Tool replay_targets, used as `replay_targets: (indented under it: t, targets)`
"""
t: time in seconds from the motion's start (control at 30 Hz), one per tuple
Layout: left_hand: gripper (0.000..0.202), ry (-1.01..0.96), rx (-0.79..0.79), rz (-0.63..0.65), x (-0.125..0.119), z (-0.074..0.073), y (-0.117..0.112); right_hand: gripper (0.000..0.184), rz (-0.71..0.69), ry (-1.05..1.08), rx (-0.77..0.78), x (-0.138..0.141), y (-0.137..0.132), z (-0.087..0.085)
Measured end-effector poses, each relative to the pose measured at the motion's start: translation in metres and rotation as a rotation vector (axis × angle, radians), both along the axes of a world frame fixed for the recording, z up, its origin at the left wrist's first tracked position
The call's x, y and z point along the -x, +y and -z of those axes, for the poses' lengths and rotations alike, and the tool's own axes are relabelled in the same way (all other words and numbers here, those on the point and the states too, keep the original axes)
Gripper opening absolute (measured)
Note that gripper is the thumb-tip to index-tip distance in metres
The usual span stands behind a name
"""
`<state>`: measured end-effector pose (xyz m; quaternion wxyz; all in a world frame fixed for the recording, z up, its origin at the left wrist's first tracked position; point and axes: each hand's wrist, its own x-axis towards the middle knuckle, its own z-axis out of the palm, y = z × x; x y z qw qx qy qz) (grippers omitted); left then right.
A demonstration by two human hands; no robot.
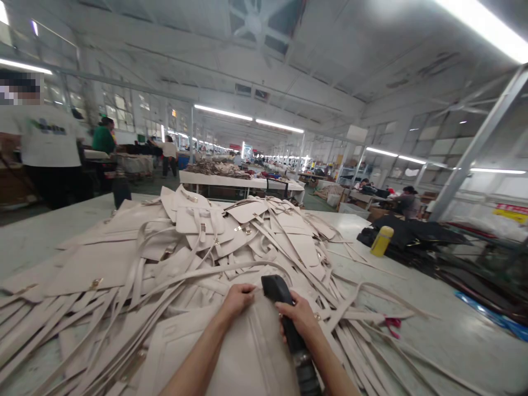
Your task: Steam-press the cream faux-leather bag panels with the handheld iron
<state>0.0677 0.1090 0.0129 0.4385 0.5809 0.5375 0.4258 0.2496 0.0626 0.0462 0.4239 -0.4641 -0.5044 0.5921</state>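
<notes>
A big heap of cream leather bag panels and long straps point(198, 247) covers the grey table point(433, 324) in front of me. My left hand point(237, 300) is closed, its fingers pinching the top edge of a cream bag panel point(243, 357) that lies nearest me. My right hand point(300, 318) is wrapped round the handle of a black hand-held tool point(284, 308), whose head points away from me over the same panel's upper edge. Its thick black hose runs down along my forearm out of view.
A yellow bottle point(381, 241) stands on the table at right beside a pile of dark material point(412, 234). A small red item point(391, 323) lies among the straps. People stand at left point(49, 148); others work at tables farther back point(408, 201).
</notes>
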Motion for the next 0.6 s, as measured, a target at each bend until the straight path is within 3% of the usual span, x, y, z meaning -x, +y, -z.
replay_targets:
  t: [0.17,0.33,0.6]
  targets:
    - [0.031,-0.095,0.052,0.002,0.0,0.007,0.002,0.046,0.073,0.007,-0.026,-0.026,-0.011,0.0]
    - [0.028,-0.122,0.04,-0.021,-0.001,0.009,0.004,0.048,0.04,-0.001,-0.034,-0.04,-0.031,-0.01]
    - [0.023,-0.068,-0.009,0.007,-0.002,0.014,0.005,0.058,-0.066,-0.123,-0.011,0.002,-0.023,-0.009]
